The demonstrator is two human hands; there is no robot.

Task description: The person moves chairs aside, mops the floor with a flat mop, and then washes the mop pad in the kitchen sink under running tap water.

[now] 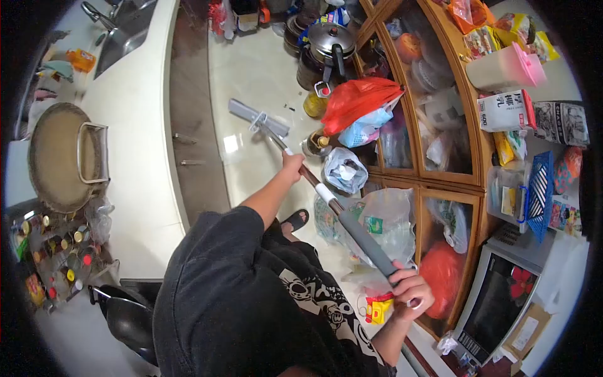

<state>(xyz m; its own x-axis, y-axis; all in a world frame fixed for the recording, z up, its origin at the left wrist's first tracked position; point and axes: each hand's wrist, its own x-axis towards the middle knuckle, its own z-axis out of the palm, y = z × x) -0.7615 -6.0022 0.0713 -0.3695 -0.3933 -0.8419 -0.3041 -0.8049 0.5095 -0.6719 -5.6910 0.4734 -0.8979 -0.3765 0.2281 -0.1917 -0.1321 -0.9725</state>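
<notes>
A mop runs diagonally across the head view, its grey flat head (259, 118) on the pale floor tiles. My left hand (293, 168) is closed around the brown shaft (309, 176), below the head. Farther up, the pole has a grey foam grip (367, 242). My right hand (411, 292) is wrapped around the upper end of this grip. Between the mop head and the cabinet stand a bottle with a red cap (315, 105) and a dark bottle (316, 143). A lined bin (345, 170) sits beside the shaft.
Wooden glass-door cabinets (447, 103) line the right, with a red bag (361, 103) and pressure cooker (331, 41) before them. Clear plastic bags (383, 217) lie under the pole. A white counter (135, 119) runs along the left. My sandaled foot (295, 220) is near the shaft.
</notes>
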